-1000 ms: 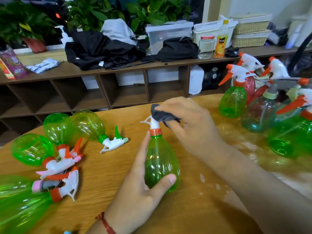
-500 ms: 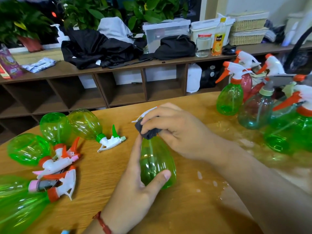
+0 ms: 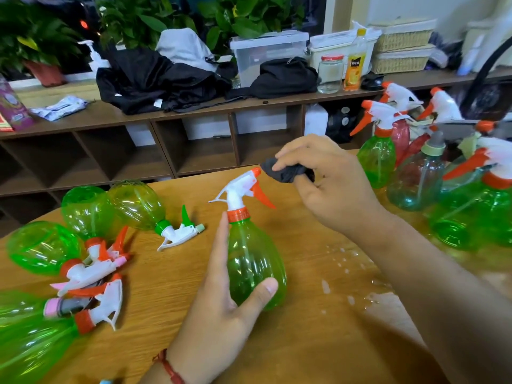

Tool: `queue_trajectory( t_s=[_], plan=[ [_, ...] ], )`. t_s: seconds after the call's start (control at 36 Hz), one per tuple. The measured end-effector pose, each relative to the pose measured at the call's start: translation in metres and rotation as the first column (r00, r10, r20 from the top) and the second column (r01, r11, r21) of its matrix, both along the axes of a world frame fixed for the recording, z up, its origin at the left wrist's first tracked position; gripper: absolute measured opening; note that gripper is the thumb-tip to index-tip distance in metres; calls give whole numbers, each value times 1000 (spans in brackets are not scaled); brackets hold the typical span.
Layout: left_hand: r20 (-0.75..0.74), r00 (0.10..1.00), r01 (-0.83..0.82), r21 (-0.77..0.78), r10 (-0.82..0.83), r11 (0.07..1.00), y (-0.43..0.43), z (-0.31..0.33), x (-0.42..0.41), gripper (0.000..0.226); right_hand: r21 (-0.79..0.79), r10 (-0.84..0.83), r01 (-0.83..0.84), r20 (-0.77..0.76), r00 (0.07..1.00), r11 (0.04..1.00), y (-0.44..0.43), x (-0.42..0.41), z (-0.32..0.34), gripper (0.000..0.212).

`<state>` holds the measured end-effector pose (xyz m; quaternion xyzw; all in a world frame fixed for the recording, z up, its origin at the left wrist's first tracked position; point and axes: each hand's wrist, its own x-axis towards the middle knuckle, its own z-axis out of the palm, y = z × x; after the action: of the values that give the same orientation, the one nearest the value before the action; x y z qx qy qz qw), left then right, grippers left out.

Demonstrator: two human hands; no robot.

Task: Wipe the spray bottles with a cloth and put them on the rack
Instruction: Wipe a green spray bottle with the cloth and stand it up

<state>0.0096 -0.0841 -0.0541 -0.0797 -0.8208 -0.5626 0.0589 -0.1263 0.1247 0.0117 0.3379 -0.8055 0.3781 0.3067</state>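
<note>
The bottle point(image 3: 255, 261) stands upright on the table point(image 3: 171, 275), near the middle of the view. Its body is clear green plastic with shallow ribs running down it, and a thin tube shows inside. An orange collar rings the neck. Above it sits a white spray head with an orange trigger and an orange nozzle tip.

The left hand point(image 3: 221, 309) holds the bottle low down: the thumb curls across the front of the body and the forefinger lies straight up the side to the collar. The right hand point(image 3: 327, 187) is up beside the spray head, its fingers curled and pinching a bunched dark grey cloth point(image 3: 288, 171). The cloth is just beside the nozzle tip; whether they touch cannot be told.

The lying bottles point(image 3: 133, 206) are heaped on the table's left side. The upright bottles point(image 3: 378, 159) crowd its right side. Droplets point(image 3: 340, 261) lie on the wood just right of the held bottle.
</note>
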Motion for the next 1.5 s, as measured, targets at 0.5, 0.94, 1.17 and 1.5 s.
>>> queue_trajectory(
  t_s=[0.5,0.94,1.17,1.5],
  plan=[
    [22,1000,21,50,-22,999,-10,4,-8,99,123,134,-135,14,991,983,-22,10,-8,42],
    [-12,1000,11,60,-11,998,-6,7,-3,104,83,138,-174,326,935,981,-10,-1,-17,38],
    [21,987,156,157,-161,975,-4,17,5,98,-494,331,-16,559,760,869,-15,-14,-19,34],
    [3,993,117,56,-117,992,-11,14,0,96,-685,663,-57,675,325,726,-8,1,-1,33]
  ],
)
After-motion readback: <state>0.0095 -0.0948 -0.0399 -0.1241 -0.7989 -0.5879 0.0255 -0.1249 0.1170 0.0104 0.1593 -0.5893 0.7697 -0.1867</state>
